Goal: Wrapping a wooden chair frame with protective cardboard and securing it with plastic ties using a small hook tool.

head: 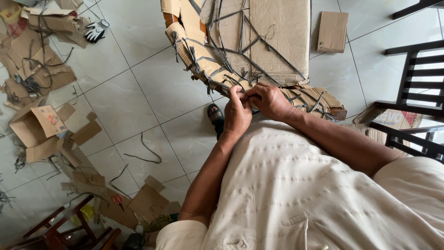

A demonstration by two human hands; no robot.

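My left hand and right hand together, fingers pinched on black strap at edge of cardboard-wrapped chair.

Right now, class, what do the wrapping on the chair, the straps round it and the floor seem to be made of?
Wrapping: brown cardboard, matte, creased, torn edges.
Straps: likely dark plastic banding, thin and flat; hard to confirm.
Floor: glossy pale tiles, probably ceramic, with grout lines and reflections.

Both hands, the left hand beside the right hand, meet on the cardboard-wrapped piece; cardboard scraps lie left, a glove beyond them, chairs right.
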